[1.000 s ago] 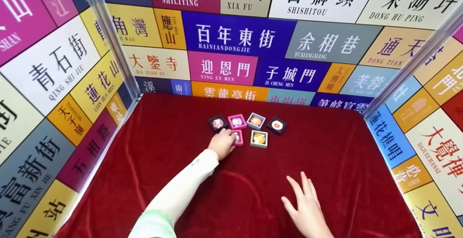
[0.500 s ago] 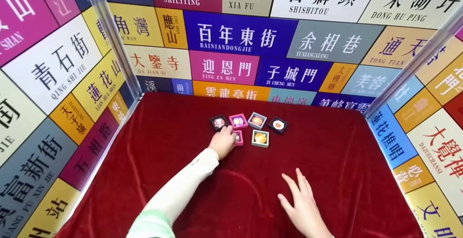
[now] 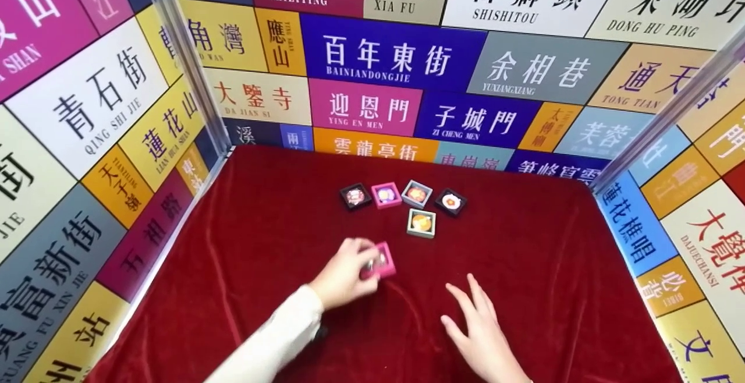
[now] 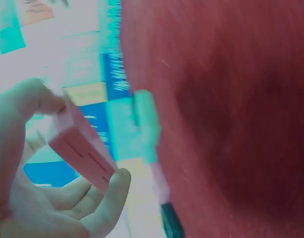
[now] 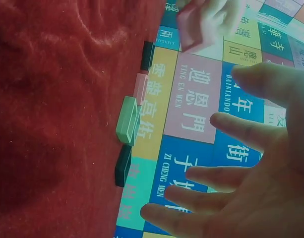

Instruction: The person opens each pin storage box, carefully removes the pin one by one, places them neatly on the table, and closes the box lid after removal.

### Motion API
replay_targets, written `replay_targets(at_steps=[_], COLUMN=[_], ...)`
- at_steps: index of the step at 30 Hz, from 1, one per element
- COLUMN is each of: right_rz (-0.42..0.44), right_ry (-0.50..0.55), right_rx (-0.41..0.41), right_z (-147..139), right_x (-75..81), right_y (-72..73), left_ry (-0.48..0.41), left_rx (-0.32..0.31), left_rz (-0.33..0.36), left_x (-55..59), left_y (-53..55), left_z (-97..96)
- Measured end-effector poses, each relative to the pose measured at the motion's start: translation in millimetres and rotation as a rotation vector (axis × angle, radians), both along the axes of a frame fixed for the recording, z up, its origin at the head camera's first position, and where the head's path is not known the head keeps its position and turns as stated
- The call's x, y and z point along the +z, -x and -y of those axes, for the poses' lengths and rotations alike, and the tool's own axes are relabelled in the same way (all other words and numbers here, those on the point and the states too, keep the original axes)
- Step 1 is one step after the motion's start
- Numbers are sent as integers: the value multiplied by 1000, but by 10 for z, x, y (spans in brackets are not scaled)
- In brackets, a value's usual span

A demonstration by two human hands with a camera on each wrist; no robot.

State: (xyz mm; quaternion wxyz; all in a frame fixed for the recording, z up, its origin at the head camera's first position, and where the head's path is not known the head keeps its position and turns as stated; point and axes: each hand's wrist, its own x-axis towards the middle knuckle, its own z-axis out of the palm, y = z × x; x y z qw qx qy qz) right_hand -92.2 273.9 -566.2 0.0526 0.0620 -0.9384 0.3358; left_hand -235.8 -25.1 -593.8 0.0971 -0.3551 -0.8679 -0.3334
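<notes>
My left hand grips a small pink square box by its sides, thumb and fingers on opposite edges. In the left wrist view the pink box is tilted and held off the cloth, with slits along one side. Something round and pale inside it is partly hidden by my fingers. My right hand is to the right of it, fingers spread and holding nothing. The right wrist view shows the same right hand with straight fingers.
Farther back on the red cloth stand a black box, a second pink box, a grey box, another black box and a pale green box. Panels with printed signs enclose the back and sides.
My left hand has lifted the pink box from the front row and brought it toward me. My right hand has shifted slightly left, still spread. The other boxes stay in place.
</notes>
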Motion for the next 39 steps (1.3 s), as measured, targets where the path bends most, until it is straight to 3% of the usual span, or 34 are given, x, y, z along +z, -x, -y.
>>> replay_targets(at_steps=[3,5,8,10,12,14,19,21,24,29,39], right_rz=[7,60,225,362,481,550,595,616,645,614,570], right_ry=[151,366,803,1041,1193,1279,1448,1497,1538,1574,1732], right_rx=[28,92,272,408,506,527,521,562,598,617,434], right_z=[32,70,184,304,444,575,738,772,824,890,1039], right_x=[28,67,142,165,161,124,58,50,30,-18,7], right_y=[20,35,59,65,50,8,-59,-39,-7,13,18], left_ry=[-60,-108,-169,-193,-196,-164,-89,-86,-66,18,112], left_rx=[4,-15,-93,-144,-172,-155,-70,-36,18,73,61], left_rz=[27,45,61,67,40,7,-25,-25,-45,-90,-220], left_x=[145,258,417,490,527,550,546,537,528,526,548], left_y=[-322,-516,-779,-924,-1031,-1103,-1161,-1159,-1155,-1151,-1061], left_z=[19,-5,-82,-147,-216,-284,-397,-401,-387,-361,-383])
